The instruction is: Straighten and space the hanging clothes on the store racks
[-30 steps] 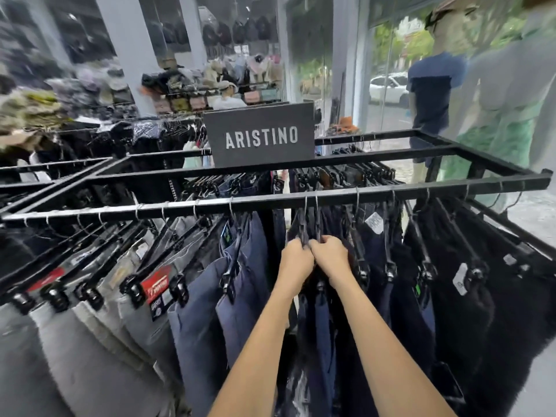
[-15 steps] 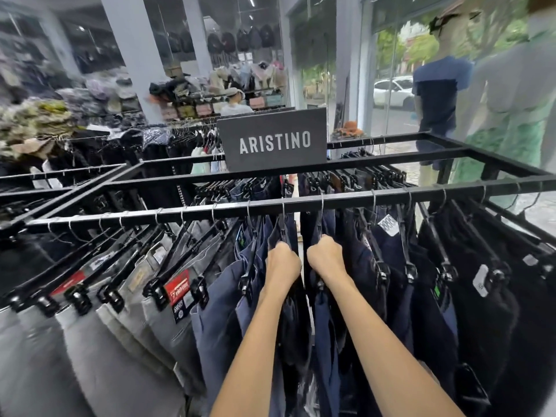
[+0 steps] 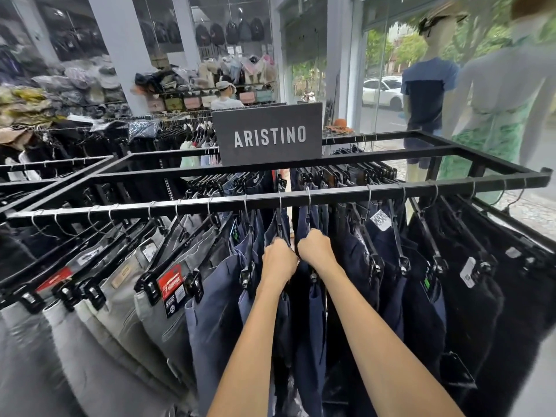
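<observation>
Head view of a clothes shop: a black square-tube metal rack (image 3: 361,197) stands near a glass front, where a mannequin (image 3: 427,85) in a blue tee stands. A dark matte sign (image 3: 270,136) reading ARISTINO sits on the rack's middle bar. Trousers hang from thin wire hooks on black clip hangers, grey pairs (image 3: 120,311) fanned slantwise at the left, smooth navy pairs (image 3: 210,311) in the middle, black ones (image 3: 496,296) at the right. Both bare arms reach into the navy section, just below the front rail. The left hand (image 3: 278,261) is curled in a fist round a hanger (image 3: 279,224). The right hand (image 3: 316,249), just beside it, grips the next one likewise. Shelves (image 3: 210,94) of bags and hats fill the blurred back wall.
</observation>
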